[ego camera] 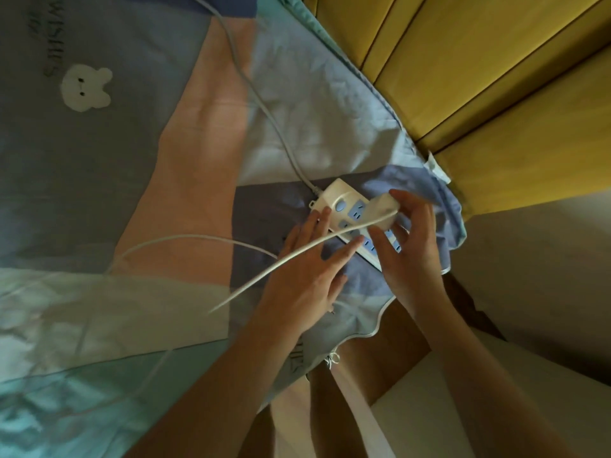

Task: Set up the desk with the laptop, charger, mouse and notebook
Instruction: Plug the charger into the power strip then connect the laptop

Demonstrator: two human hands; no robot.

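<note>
A white power strip (pixel 344 209) with blue sockets lies on the patchwork bedspread (pixel 165 166) near its right corner. My right hand (pixel 410 246) pinches a white charger brick (pixel 385 209) just above the strip's sockets. The charger's white cable (pixel 281 262) runs from the brick leftward over my left hand and down toward the bedspread. My left hand (pixel 307 269) lies flat with straight fingers, pressing on the near edge of the strip. The laptop, mouse and notebook are not in view.
The strip's grey cord (pixel 264 104) runs up across the bedspread to the top edge. A yellow padded headboard (pixel 479 77) stands at the right. A pale wall (pixel 545 259) and a brown wooden bed edge (pixel 396 352) lie below it.
</note>
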